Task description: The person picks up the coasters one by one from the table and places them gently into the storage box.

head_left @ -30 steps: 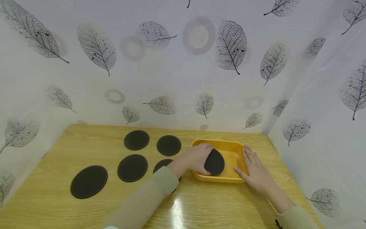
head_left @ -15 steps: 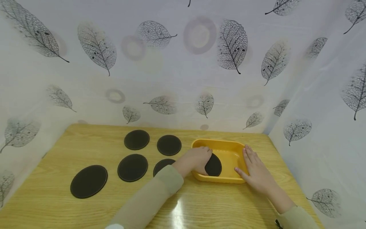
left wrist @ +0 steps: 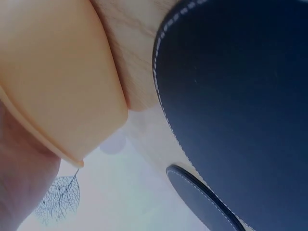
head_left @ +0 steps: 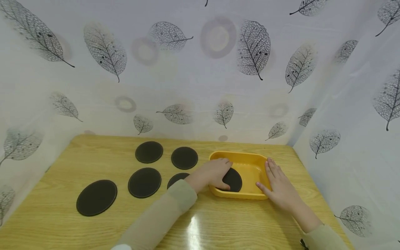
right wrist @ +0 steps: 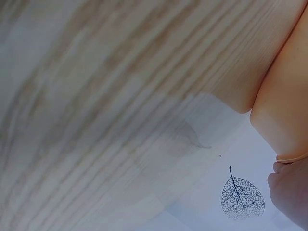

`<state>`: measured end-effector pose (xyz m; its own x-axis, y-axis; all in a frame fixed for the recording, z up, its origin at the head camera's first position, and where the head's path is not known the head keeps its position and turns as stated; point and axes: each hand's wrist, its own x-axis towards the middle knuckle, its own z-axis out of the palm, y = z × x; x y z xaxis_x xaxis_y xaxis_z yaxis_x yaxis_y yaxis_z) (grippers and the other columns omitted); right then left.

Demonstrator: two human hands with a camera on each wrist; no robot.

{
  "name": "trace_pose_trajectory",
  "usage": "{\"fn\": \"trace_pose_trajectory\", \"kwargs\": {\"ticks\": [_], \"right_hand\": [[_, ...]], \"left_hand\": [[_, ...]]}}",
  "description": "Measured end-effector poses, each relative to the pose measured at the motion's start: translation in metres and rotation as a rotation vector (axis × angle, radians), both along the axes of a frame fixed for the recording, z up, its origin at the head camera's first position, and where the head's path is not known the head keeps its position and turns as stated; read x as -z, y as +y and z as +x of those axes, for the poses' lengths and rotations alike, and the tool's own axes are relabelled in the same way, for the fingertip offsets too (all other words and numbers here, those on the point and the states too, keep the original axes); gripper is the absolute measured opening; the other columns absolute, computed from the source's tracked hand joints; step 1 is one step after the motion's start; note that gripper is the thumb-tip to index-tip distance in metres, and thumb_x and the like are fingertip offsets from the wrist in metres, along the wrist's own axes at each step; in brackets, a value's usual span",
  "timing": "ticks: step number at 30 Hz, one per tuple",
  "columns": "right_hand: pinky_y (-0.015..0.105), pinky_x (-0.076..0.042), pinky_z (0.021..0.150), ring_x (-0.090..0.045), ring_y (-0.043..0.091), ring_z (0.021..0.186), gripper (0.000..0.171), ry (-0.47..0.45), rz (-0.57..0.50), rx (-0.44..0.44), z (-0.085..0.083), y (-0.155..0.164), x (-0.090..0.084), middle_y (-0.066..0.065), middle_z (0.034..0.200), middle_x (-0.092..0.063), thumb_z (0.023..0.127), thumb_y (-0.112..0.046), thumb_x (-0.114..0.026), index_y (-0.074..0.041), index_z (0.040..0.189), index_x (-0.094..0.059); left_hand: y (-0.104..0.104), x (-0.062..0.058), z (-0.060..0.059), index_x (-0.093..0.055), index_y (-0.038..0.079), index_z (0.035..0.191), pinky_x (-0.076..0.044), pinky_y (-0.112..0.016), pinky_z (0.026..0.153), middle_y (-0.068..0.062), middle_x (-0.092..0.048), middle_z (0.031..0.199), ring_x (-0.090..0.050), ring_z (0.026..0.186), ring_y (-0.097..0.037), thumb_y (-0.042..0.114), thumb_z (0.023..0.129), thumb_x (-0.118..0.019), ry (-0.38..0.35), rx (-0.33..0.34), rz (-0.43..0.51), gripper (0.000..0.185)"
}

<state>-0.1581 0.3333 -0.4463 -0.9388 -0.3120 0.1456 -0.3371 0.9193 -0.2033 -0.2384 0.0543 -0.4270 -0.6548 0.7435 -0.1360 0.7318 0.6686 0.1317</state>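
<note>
A round black coaster (head_left: 234,180) lies in the left part of a yellow plastic bin (head_left: 253,175). My left hand (head_left: 215,173) reaches over the bin's left rim, its thumb above the coaster and its fingers loosely bent at the coaster's left side, which they hide. On the right rim rests my right hand (head_left: 279,187), fingers straight along the edge and thumb pointing inside. The left wrist view shows the bin's outer wall (left wrist: 62,72) beside a large stitched black coaster (left wrist: 236,96). In the right wrist view, fingertips (right wrist: 288,187) touch the bin's rim.
Several more black coasters lie flat on the wooden table left of the bin: a large one (head_left: 97,198), others (head_left: 144,182) nearer the bin, and one (head_left: 176,178) partly behind my left forearm. A leaf-patterned curtain (head_left: 193,86) stands behind the table and at its sides.
The coaster in my left hand has gone down and left to lie in the bin. The left thumb and fingers have since loosened from it. My right hand has stayed at the rim.
</note>
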Motion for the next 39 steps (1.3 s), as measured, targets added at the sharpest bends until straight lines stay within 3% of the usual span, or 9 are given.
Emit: {"fn": "trace_pose_trajectory", "kwargs": {"ticks": [6,15,21,29,39], "right_hand": [[0.034,0.004,0.137,-0.021,0.052,0.16,0.089,0.001,-0.003,0.002,0.0,-0.001,-0.001,0.034,0.173,-0.016,0.106,-0.047,-0.057,0.017,0.16,-0.025],[0.036,0.003,0.137,-0.02,0.052,0.16,0.089,-0.002,-0.003,0.006,0.0,-0.001,0.0,0.033,0.173,-0.015,0.106,-0.047,-0.057,0.016,0.16,-0.026],[0.035,0.003,0.137,-0.019,0.051,0.161,0.089,-0.003,-0.008,0.006,0.0,-0.001,0.0,0.032,0.174,-0.014,0.106,-0.047,-0.057,0.016,0.161,-0.025],[0.032,0.006,0.136,-0.019,0.051,0.161,0.089,-0.001,-0.006,0.006,0.0,-0.001,-0.001,0.031,0.174,-0.014,0.107,-0.047,-0.056,0.016,0.161,-0.025],[0.037,0.002,0.138,-0.021,0.052,0.16,0.089,0.014,0.002,-0.004,-0.001,-0.001,0.001,0.032,0.174,-0.014,0.106,-0.047,-0.058,0.016,0.161,-0.025]], "left_hand": [[-0.016,-0.008,-0.004,-0.046,0.009,0.159,-0.043,-0.033,0.125,-0.007,-0.051,0.161,-0.05,0.149,-0.022,0.052,0.096,-0.075,0.012,0.033,0.086,0.082],[-0.053,-0.018,-0.015,-0.042,0.01,0.163,-0.045,-0.04,0.124,-0.008,-0.047,0.166,-0.049,0.152,-0.025,0.05,0.1,-0.072,0.064,0.035,0.175,0.08],[-0.087,-0.023,-0.022,-0.044,0.005,0.161,-0.044,-0.044,0.125,-0.014,-0.048,0.165,-0.05,0.151,-0.031,0.045,0.098,-0.076,0.066,-0.027,0.24,0.082],[-0.138,-0.024,-0.03,-0.04,0.005,0.163,-0.043,-0.052,0.125,-0.017,-0.042,0.168,-0.043,0.155,-0.035,0.04,0.099,-0.076,-0.006,-0.153,0.285,0.082],[-0.196,-0.021,-0.036,-0.041,0.0,0.161,-0.038,-0.059,0.126,-0.023,-0.044,0.165,-0.042,0.153,-0.044,0.035,0.096,-0.08,0.043,-0.256,0.346,0.084]]}}
